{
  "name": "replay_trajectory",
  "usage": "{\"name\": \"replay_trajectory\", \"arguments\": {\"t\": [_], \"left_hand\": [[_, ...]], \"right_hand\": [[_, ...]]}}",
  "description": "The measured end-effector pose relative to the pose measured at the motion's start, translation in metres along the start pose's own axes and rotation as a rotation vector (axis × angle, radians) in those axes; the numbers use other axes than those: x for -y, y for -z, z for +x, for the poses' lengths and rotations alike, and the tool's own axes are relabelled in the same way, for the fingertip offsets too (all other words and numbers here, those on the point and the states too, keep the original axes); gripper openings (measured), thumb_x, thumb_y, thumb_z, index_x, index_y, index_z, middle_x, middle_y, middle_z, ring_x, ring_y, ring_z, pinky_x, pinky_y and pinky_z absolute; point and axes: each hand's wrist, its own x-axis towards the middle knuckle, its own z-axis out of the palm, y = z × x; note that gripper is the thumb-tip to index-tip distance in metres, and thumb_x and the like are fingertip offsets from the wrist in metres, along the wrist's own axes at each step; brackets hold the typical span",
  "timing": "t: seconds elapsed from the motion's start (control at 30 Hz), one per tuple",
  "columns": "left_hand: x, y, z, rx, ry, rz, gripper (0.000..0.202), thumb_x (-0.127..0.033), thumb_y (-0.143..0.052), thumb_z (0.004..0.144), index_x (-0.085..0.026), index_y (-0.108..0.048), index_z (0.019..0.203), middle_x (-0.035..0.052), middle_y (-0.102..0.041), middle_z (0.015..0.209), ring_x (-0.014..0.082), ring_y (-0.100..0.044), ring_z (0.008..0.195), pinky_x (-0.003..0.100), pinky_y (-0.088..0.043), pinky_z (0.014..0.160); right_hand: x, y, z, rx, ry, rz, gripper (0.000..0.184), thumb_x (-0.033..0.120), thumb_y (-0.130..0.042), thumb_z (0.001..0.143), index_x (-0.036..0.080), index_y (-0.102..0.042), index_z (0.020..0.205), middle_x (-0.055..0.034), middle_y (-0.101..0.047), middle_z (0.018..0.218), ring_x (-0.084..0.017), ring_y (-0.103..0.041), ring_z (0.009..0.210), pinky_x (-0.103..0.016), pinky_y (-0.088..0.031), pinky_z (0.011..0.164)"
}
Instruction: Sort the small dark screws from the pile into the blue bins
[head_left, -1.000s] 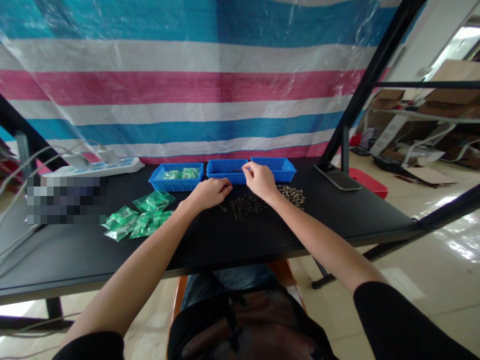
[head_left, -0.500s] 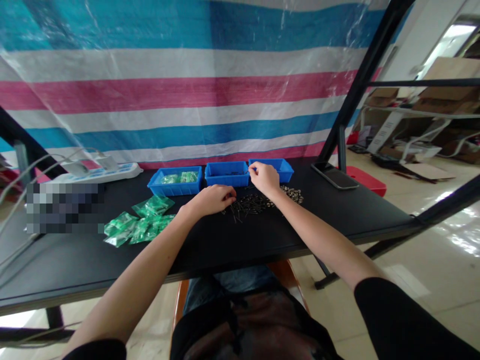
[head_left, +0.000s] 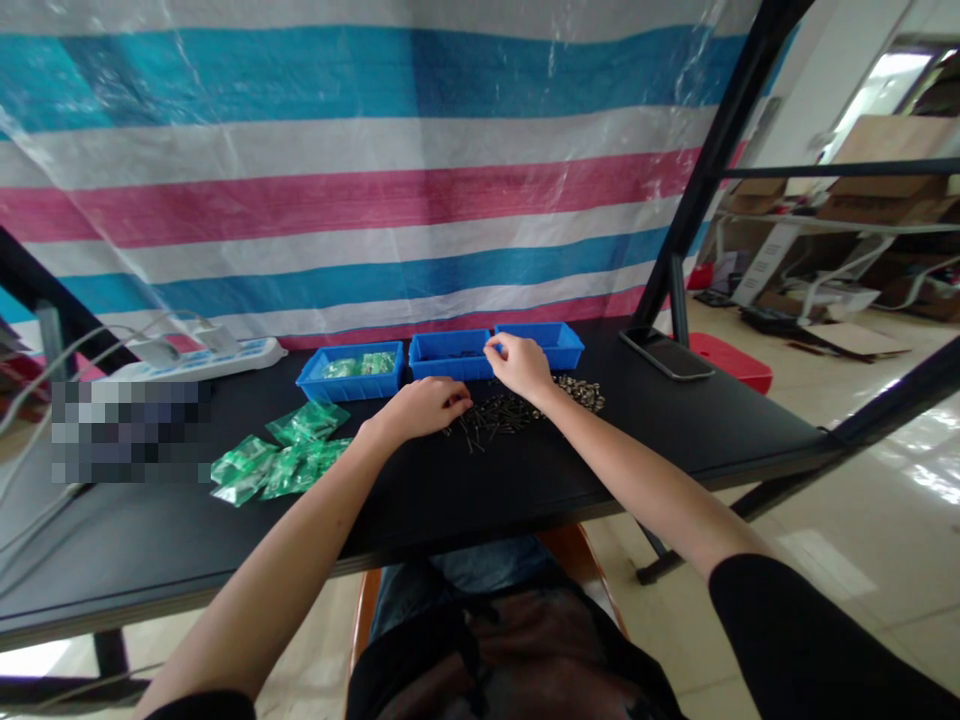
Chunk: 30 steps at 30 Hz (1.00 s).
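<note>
My left hand [head_left: 424, 405] rests knuckles-up on the black table [head_left: 465, 485], its fingers curled at the left edge of a heap of small dark screws [head_left: 491, 415]. My right hand [head_left: 517, 364] is pinched at the front rim between the middle blue tray [head_left: 448, 352] and the right blue tray [head_left: 546, 342]. What the pinch holds is too small to see. A pile of shiny metal parts [head_left: 583, 391] lies just right of my right wrist. The left blue tray [head_left: 352, 371] holds green packets.
Several green plastic packets [head_left: 281, 455] lie loose at the left. A white power strip [head_left: 199, 355] with cables sits at the back left, a dark phone [head_left: 666, 353] at the back right. A striped tarp hangs behind the table; black frame posts stand on the right.
My right hand drifted between the middle and right trays and now sits at their shared front rim. My left hand crept slightly right toward the screws. The view shifted a little.
</note>
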Motion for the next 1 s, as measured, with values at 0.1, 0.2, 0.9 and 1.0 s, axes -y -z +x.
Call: {"name": "replay_trajectory", "arguments": {"t": [0.1,0.2,0.9,1.0], "left_hand": [[0.005,-0.001,0.000,0.011,-0.018,0.020,0.029,-0.032,-0.040,0.084,-0.023,-0.063,0.098,0.0044,-0.064,0.096,0.0178,-0.060,0.079,0.026,-0.045,0.068],[0.014,-0.002,0.001,0.037,-0.063,0.014,0.029,-0.022,-0.038,0.084,-0.022,-0.063,0.096,0.0049,-0.063,0.101,0.0166,-0.059,0.084,0.025,-0.045,0.074],[0.021,0.001,0.003,0.087,-0.076,0.007,0.033,-0.021,-0.034,0.085,-0.015,-0.064,0.097,0.0096,-0.061,0.110,0.0186,-0.057,0.101,0.028,-0.039,0.093],[0.020,0.001,0.002,0.073,-0.063,0.014,0.034,-0.024,-0.033,0.086,-0.018,-0.064,0.100,0.0085,-0.060,0.114,0.0200,-0.055,0.106,0.030,-0.039,0.094]], "right_hand": [[0.008,0.000,-0.004,0.042,0.088,0.043,0.022,0.030,-0.048,0.084,0.019,-0.067,0.087,-0.0018,-0.064,0.066,-0.013,-0.054,0.058,-0.022,-0.033,0.056],[0.019,-0.002,-0.012,0.080,0.175,0.082,0.022,0.030,-0.048,0.084,0.019,-0.067,0.085,-0.0011,-0.064,0.066,-0.012,-0.054,0.057,-0.022,-0.032,0.055],[0.034,-0.008,-0.025,0.256,0.318,0.160,0.019,0.020,-0.049,0.081,0.018,-0.066,0.090,-0.0005,-0.063,0.069,-0.012,-0.052,0.059,-0.021,-0.032,0.056],[0.033,-0.008,-0.025,0.252,0.314,0.156,0.021,0.019,-0.049,0.080,0.019,-0.066,0.093,-0.0004,-0.064,0.070,-0.012,-0.053,0.060,-0.021,-0.032,0.056]]}}
